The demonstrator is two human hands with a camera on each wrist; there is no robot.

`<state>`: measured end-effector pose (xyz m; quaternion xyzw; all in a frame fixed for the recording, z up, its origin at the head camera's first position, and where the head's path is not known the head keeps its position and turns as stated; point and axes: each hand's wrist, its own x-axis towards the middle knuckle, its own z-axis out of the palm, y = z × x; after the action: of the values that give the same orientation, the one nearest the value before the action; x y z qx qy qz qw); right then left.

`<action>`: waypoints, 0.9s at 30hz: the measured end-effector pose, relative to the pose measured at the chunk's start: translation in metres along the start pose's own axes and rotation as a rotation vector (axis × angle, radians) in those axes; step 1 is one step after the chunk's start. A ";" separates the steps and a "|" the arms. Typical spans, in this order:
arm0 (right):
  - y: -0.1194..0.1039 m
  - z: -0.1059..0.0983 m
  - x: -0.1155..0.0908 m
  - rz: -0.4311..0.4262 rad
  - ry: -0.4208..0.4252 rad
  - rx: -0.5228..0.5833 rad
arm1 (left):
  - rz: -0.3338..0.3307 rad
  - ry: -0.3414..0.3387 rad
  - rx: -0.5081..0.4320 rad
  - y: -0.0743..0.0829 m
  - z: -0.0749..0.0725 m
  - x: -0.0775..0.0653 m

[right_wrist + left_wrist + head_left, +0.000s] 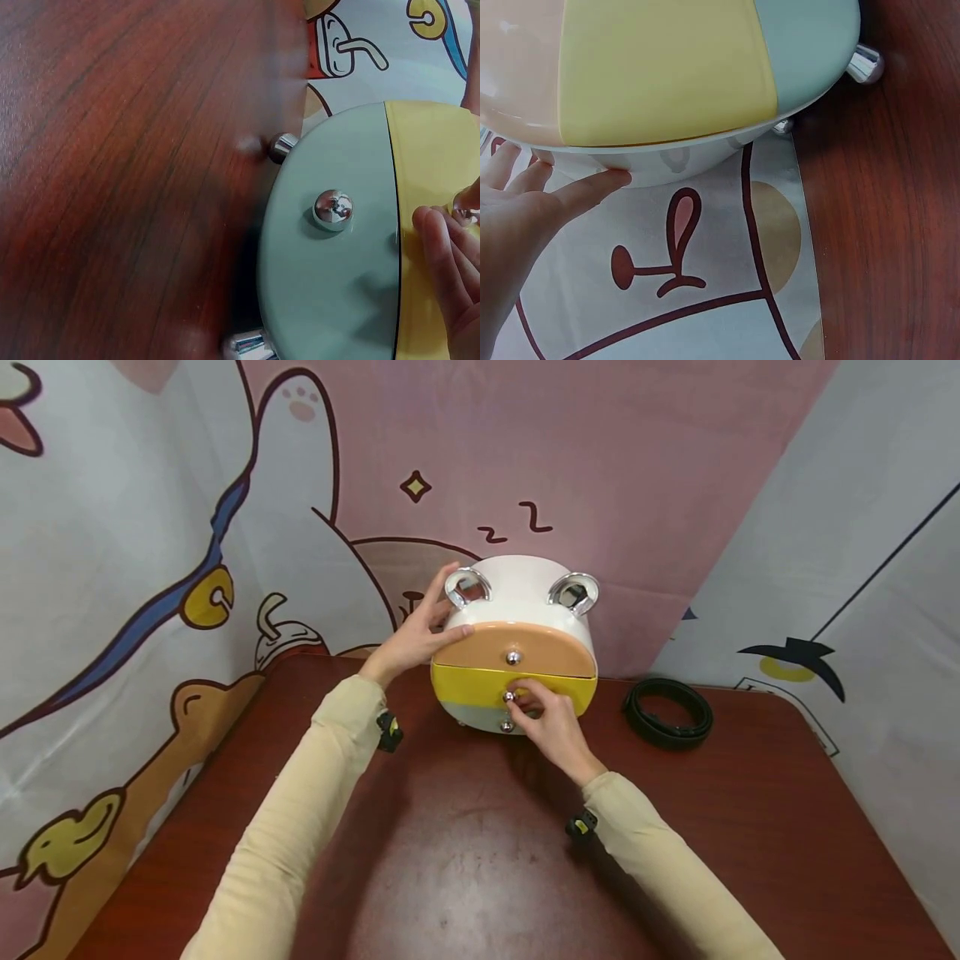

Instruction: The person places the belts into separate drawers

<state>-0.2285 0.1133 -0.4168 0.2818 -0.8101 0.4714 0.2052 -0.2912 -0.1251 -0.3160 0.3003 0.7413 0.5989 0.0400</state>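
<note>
A small rounded drawer cabinet point(521, 581) with a white body stands at the back of the table. Its front has an orange drawer point(476, 650), a yellow drawer point(465, 685) and a pale green drawer point(337, 285), each with a silver knob. My left hand point(411, 639) steadies the cabinet's left side, thumb at the orange drawer's upper edge; in the left wrist view its fingertips point(615, 178) touch the white side wall. With thumb and fingers, my right hand point(558, 731) pinches the yellow drawer's knob point(509, 697). Below it, the green drawer's knob point(332, 208) shows free.
A coiled black belt point(667, 714) lies on the red-brown table point(465, 860) to the cabinet's right. Two silver ear-like rings, one of them the right ring point(573, 593), stick out at the top. Silver feet point(865, 64) hold the cabinet up. A cartoon-printed cloth point(600, 460) hangs behind.
</note>
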 end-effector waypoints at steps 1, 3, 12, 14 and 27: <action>0.000 0.000 0.000 -0.001 0.003 -0.001 | -0.005 -0.001 -0.009 0.003 0.001 -0.001; 0.000 0.001 0.000 0.001 0.012 -0.007 | -0.018 0.001 -0.012 0.011 0.003 -0.003; -0.004 0.006 0.000 0.008 0.055 -0.030 | -0.015 0.007 -0.011 0.010 0.003 -0.004; -0.005 0.007 0.000 0.007 0.060 -0.042 | -0.004 0.014 0.001 0.003 0.002 -0.001; -0.002 0.007 0.000 -0.089 0.021 -0.227 | -0.012 0.049 0.012 0.011 0.005 -0.007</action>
<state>-0.2278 0.1063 -0.4194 0.2874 -0.8428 0.3700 0.2650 -0.2787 -0.1227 -0.3092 0.2814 0.7475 0.6012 0.0235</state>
